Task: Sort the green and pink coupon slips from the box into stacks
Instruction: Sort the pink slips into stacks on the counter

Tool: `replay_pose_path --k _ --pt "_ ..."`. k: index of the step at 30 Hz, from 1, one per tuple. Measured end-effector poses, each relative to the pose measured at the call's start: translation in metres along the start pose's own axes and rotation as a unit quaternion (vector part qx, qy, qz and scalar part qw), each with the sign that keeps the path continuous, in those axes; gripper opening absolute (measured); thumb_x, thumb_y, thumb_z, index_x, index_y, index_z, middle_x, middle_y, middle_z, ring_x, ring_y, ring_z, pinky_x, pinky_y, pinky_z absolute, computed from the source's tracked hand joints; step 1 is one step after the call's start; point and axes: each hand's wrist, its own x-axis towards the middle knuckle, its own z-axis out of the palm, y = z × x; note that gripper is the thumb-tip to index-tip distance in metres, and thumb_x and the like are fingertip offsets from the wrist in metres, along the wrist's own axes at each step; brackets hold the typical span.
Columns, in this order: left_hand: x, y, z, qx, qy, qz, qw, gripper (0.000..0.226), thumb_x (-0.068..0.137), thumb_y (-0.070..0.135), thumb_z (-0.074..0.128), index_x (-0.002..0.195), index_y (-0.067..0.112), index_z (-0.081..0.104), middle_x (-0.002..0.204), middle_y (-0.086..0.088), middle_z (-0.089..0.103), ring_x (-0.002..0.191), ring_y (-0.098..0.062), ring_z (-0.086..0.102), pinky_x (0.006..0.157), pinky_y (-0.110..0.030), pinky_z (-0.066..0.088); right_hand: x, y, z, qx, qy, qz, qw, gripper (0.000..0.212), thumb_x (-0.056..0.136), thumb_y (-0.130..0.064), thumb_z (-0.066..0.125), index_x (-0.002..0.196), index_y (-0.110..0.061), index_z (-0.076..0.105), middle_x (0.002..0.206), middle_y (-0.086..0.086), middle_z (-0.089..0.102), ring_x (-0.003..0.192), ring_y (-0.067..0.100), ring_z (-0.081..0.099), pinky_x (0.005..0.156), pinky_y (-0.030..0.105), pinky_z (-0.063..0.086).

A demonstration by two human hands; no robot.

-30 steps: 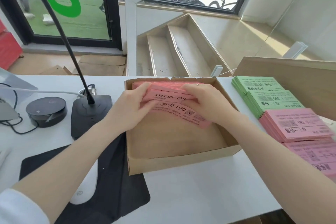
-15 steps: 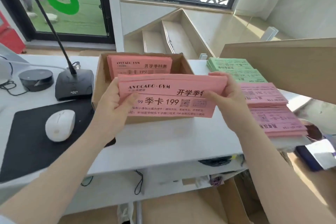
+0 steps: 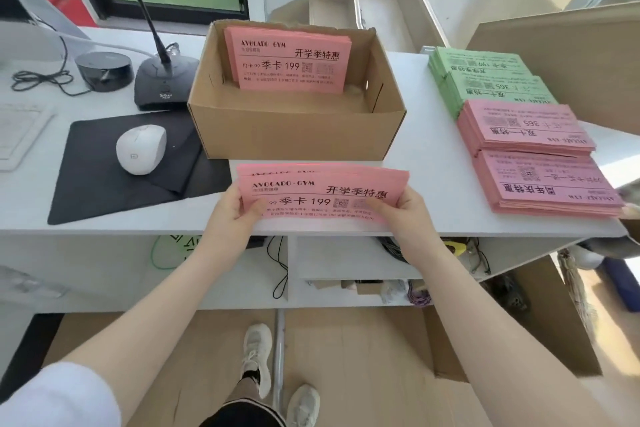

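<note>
At the desk's (image 3: 426, 135) near edge, the left hand (image 3: 231, 206) and right hand (image 3: 407, 206) each pinch an end of a pink bundle (image 3: 322, 194); squaring its edges before releasing would serve best; the cardboard box (image 3: 298, 128) beyond holds more pink slips (image 3: 289, 61) leaning on its far wall.

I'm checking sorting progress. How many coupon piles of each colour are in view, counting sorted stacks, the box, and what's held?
Green stacks: 2
Pink stacks on the desk: 2
Pink pile in the box: 1
Pink bundle in both hands: 1
Total: 6
</note>
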Motion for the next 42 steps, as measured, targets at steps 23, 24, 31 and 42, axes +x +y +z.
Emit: replay_pose_path --k 23,24,31,42 --pt "0.061 0.082 0.001 0.186 -0.144 0.144 0.961 0.042 0.091 0.005 0.048 0.092 0.047 0.048 0.083 0.02 0.067 0.077 -0.024 0.06 0.069 -0.034 0.049 0.007 -0.033 -0.016 -0.086 0.221 0.0 0.971 0.064 0.081 -0.007 0.068 0.132 -0.025 0.033 0.12 0.0 0.05 0.108 0.012 0.049 0.077 0.013 0.035" --pt "0.066 0.086 0.004 0.188 -0.156 0.153 0.958 0.042 0.09 0.004 0.048 0.092 0.046 0.049 0.082 0.013 0.068 0.076 -0.033 0.058 0.066 -0.035 0.048 0.006 -0.037 -0.016 -0.128 0.22 -0.016 0.967 0.066 0.081 -0.01 0.069 0.134 -0.025 0.032 0.125 -0.003 0.047 0.114 0.011 0.044 0.083 0.015 0.033" --pt "0.097 0.102 0.029 0.305 -0.333 0.183 0.873 0.033 0.087 0.01 0.044 0.096 0.041 0.052 0.084 -0.002 0.07 0.045 -0.008 0.041 0.049 -0.02 0.04 0.008 -0.074 -0.003 -0.23 0.162 -0.105 0.954 0.034 0.084 -0.017 0.067 0.115 -0.026 0.055 0.119 -0.01 0.059 0.111 0.0 0.051 0.099 0.013 0.037" --pt "0.108 0.109 0.113 0.39 -0.429 0.197 0.79 0.022 0.085 0.017 0.049 0.105 0.026 0.052 0.084 -0.001 0.064 0.073 -0.021 0.061 0.063 -0.034 0.049 -0.001 -0.066 -0.04 -0.388 0.137 -0.061 0.909 0.013 0.088 -0.01 0.058 0.095 -0.017 0.067 0.089 -0.008 0.067 0.088 0.008 0.063 0.081 0.033 0.052"
